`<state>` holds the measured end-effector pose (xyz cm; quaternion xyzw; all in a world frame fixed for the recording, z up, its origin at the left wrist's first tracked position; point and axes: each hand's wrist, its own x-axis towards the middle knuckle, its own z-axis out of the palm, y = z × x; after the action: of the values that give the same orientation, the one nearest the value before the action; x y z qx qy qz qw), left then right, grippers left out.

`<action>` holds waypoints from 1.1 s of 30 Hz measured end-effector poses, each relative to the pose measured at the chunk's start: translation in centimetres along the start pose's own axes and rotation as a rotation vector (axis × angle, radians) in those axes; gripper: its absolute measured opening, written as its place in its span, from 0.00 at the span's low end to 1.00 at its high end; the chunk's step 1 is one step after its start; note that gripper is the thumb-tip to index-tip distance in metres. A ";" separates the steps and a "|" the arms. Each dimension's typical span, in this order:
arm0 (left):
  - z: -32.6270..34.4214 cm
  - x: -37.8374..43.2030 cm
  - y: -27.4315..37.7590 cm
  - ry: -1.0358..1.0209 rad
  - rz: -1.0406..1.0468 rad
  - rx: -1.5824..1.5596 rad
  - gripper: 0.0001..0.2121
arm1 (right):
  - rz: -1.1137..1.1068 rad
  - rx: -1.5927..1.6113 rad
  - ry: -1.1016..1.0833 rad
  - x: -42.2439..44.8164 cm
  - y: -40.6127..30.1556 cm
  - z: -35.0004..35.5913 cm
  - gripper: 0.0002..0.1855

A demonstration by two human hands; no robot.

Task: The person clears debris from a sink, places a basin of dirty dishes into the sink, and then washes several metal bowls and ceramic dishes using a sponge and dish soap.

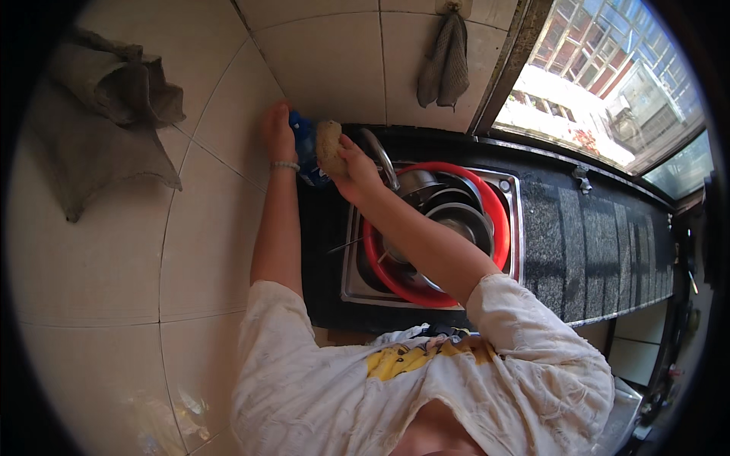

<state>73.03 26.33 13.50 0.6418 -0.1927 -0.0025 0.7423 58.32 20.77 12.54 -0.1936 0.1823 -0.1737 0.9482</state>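
Observation:
In the head view my right hand grips a tan loofah-like sponge over the counter's far left corner. Just left of the sponge is a blue plastic bottle, partly covered by it. My left hand, a beaded bracelet at its wrist, is against the bottle's left side and appears to hold it; its fingertips are hidden. Below my right forearm, a red plastic basin sits in the steel sink. Metal pots and other cookware are stacked in the basin, partly covered by the forearm.
A curved metal faucet rises behind the basin. Black stone counter surrounds the sink. Tiled wall borders the left side, where a grey cloth hangs. A mesh cloth hangs from a hook near the window.

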 end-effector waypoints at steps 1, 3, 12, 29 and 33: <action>-0.1 0.5 -0.5 -0.008 -0.001 -0.004 0.12 | -0.010 0.088 0.017 0.6 0.2 0.5 0.24; -0.1 0.9 -1.4 -0.161 0.069 0.191 0.11 | -0.016 0.125 0.016 1.8 0.7 0.9 0.24; 0.4 0.8 -3.8 -0.081 0.171 0.107 0.12 | -0.012 0.192 -0.127 6.4 2.4 -1.9 0.25; -0.3 0.3 -2.8 -0.212 0.015 -0.034 0.13 | -0.094 0.065 -0.075 5.4 2.6 -3.0 0.24; 0.1 1.0 -3.6 -0.225 0.117 0.093 0.14 | -0.086 0.062 -0.117 5.1 1.8 -2.3 0.25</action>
<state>74.77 25.33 10.36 0.6590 -0.3118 -0.0223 0.6841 62.25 19.55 8.38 -0.1816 0.1129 -0.2080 0.9545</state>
